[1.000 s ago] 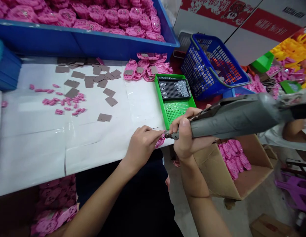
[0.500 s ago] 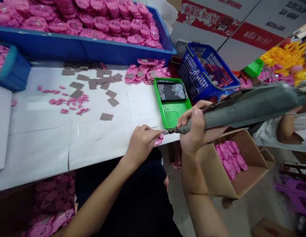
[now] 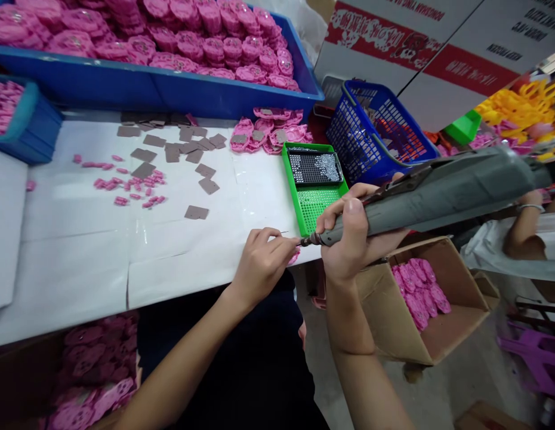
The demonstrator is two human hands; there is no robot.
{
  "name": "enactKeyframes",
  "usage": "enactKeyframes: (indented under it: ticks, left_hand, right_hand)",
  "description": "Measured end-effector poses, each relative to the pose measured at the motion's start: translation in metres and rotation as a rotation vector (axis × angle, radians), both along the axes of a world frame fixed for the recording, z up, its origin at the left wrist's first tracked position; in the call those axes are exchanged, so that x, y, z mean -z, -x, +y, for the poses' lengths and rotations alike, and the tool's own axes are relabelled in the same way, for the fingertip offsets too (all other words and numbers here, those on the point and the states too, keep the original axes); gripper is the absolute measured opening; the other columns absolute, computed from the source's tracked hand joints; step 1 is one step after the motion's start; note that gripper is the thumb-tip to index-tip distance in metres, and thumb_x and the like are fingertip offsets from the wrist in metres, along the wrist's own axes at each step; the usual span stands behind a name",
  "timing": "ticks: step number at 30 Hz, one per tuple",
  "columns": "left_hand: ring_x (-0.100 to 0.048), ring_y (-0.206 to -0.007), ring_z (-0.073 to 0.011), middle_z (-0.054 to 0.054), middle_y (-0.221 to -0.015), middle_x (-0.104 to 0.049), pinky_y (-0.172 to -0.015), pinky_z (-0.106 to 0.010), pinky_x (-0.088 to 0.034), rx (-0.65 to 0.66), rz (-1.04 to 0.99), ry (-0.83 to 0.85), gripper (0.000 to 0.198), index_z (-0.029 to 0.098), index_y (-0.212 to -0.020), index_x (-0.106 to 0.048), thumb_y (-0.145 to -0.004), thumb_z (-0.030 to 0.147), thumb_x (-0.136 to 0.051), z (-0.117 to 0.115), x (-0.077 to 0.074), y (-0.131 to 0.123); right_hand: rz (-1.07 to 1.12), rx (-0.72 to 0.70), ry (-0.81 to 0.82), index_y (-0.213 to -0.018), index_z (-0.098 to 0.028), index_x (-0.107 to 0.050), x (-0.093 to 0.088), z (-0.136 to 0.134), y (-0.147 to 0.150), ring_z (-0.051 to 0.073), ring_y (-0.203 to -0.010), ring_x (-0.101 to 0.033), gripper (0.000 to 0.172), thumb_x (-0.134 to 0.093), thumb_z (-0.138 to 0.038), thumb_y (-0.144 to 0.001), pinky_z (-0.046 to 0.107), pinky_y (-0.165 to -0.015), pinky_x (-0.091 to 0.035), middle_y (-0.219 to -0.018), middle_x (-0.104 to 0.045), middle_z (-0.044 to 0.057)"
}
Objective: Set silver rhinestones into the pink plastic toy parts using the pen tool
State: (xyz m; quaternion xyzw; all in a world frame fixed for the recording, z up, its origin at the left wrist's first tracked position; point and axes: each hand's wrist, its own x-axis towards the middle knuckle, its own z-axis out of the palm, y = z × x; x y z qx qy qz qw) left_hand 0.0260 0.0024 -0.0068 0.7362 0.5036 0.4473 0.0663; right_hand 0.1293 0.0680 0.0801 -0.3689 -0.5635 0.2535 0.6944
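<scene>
My left hand [image 3: 263, 263] pinches a pink piece [image 3: 295, 255]; my right hand [image 3: 347, 251], clamped on a power driver [image 3: 429, 197], partly hides a green tray [image 3: 317, 204].

A grey power screwdriver [image 3: 438, 194] points aslant toward a partly hidden pink piece [image 3: 295, 256] at the tabletop [image 3: 80, 257] near edge.

The right grip [image 3: 349, 248] holds a grey power driver [image 3: 443, 191].

The white-covered table [image 3: 80, 257] bore scattered gray cards [image 3: 197, 212], pink pegs [image 3: 105, 184], pink shells [image 3: 265, 125], a green tray [image 3: 320, 200], a large blue bin [image 3: 188, 98] and a smaller one.
</scene>
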Motion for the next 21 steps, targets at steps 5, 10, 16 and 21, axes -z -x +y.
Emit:
enactKeyframes:
  ticks: [5, 10, 16, 21]
  left_hand:
    - [-0.064, -0.094, -0.0227, -0.005, -0.094, -0.079, -0.084, -0.038, -0.044, 0.016, -0.034, -0.014, 0.015, 0.019, -0.109, -0.072, -0.103, 0.024, -0.060, 0.0015, -0.0010, 0.0016]
    - [-0.064, -0.092, -0.0217, -0.005, -0.093, -0.079, -0.083, -0.038, -0.043, 0.010, -0.034, 0.015, 0.018, 0.020, -0.113, -0.072, -0.104, 0.026, -0.058, 0.0004, -0.0022, 0.0019]
    - [-0.062, -0.091, -0.0219, -0.004, -0.095, -0.080, -0.081, -0.038, -0.041, 0.011, -0.018, -0.017, 0.016, 0.020, -0.103, -0.073, -0.104, 0.022, -0.057, -0.0012, -0.0050, 0.0007]
    - [-0.060, -0.097, -0.0255, -0.007, -0.109, -0.079, -0.083, -0.040, -0.043, 0.011, -0.022, 0.070, 0.025, 0.021, -0.117, -0.071, -0.098, 0.036, -0.069, -0.0021, -0.0043, 0.0037]
  right_hand:
    - [0.001, -0.007, 0.001, -0.100, -0.026, -0.054, 0.0023, -0.0008, -0.0001, 0.007, -0.043, -0.044, 0.015, -0.062, -0.038, -0.094, 0.023, -0.036, -0.038, -0.072, -0.053, -0.005]
    - [0.022, -0.006, -0.017, -0.101, -0.026, -0.055, 0.0047, -0.0033, -0.0003, 0.006, -0.044, -0.044, 0.014, -0.064, -0.035, -0.094, 0.023, -0.036, -0.039, -0.080, -0.057, -0.004]
    - [-0.023, 0.034, -0.008, -0.106, -0.028, -0.052, 0.0072, -0.0066, 0.0016, 0.006, -0.045, -0.044, 0.021, -0.063, -0.042, -0.094, 0.023, -0.037, -0.040, -0.086, -0.059, -0.003]
    - [-0.017, 0.034, -0.016, -0.109, -0.028, -0.049, 0.0100, -0.0050, 0.0020, 0.005, -0.044, -0.046, 0.026, -0.065, -0.041, -0.094, 0.022, -0.039, -0.044, -0.086, -0.061, -0.003]
